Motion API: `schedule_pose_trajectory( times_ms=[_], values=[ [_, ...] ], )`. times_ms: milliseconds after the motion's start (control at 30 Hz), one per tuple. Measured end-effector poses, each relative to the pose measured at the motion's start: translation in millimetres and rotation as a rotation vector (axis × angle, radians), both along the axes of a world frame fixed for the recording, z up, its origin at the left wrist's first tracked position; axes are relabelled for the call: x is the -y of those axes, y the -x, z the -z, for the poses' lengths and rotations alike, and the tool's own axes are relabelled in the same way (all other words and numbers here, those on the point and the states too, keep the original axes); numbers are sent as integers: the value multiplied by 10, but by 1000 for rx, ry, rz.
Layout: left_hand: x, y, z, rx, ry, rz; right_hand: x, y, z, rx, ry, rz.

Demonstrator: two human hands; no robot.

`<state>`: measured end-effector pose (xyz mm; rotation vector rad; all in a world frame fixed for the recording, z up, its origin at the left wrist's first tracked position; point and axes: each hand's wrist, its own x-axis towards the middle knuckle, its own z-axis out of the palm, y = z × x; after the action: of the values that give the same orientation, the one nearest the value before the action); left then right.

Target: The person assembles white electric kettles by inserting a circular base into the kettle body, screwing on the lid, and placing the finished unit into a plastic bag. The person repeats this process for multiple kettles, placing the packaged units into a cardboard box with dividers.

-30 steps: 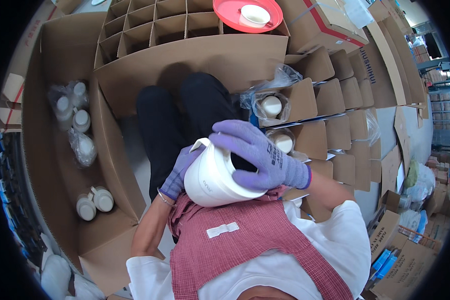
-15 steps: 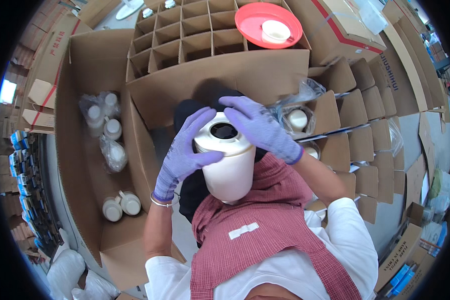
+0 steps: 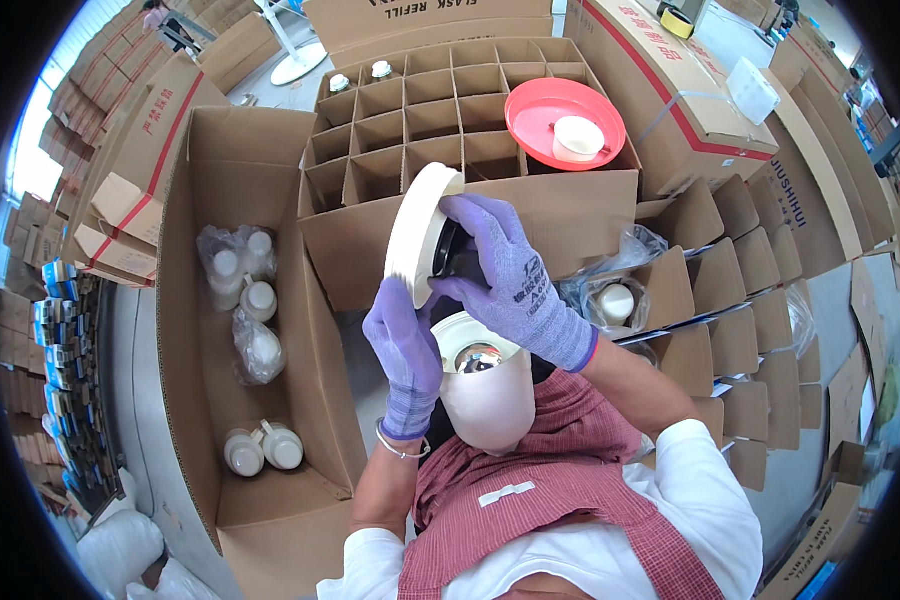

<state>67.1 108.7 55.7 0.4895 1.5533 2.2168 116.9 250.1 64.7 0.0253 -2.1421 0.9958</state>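
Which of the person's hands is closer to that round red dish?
Right. In the picture, the right hand is below the red dish and slightly left of it; the left hand is lower and farther left.

1 head-worn fisheye, staring steeply down at the white vessel [image 3: 488, 410], close in, facing forward past the far edge of the divided carton [image 3: 590, 215]!

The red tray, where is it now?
In the head view, the red tray sits upper right of centre, on the right part of the divided box, holding a white cup.
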Motion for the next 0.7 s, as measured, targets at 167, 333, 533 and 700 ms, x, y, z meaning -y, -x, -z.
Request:
schedule_pose_trajectory(
  times_ms=[167, 333, 533, 700],
  values=[
    [-17, 5, -23, 18, -215, 159, -42, 18, -98, -76, -81, -11],
    [74, 44, -61, 225, -168, 302, -112, -12, -232, -119, -464, 141],
    [-181, 377, -238, -1386, 184, -141, -327, -62, -103, 101, 254, -355],
    [-41, 415, -128, -1031, 25, 217, -567, -142, -261, 635, 634, -575]
  ],
)
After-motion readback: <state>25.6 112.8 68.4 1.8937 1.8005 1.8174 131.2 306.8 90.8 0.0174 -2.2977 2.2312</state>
